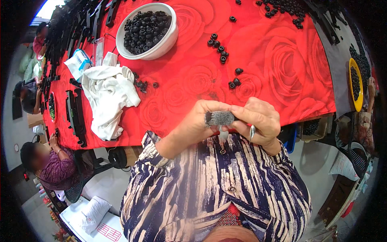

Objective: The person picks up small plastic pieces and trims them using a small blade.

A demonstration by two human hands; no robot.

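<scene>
The left hand [196, 121] is gripping a textured gray piece [221, 118]; the right hand [261, 121], holding a silver tool [252, 132], is apparently working its end. The next move probably calls for steady support.

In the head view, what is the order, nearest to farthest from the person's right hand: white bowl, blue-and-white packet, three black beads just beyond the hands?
From the right hand:
1. Three black beads: just beyond it, slightly left.
2. White bowl: farther left, toward the top edge.
3. Blue-and-white packet: farthest left.
</scene>
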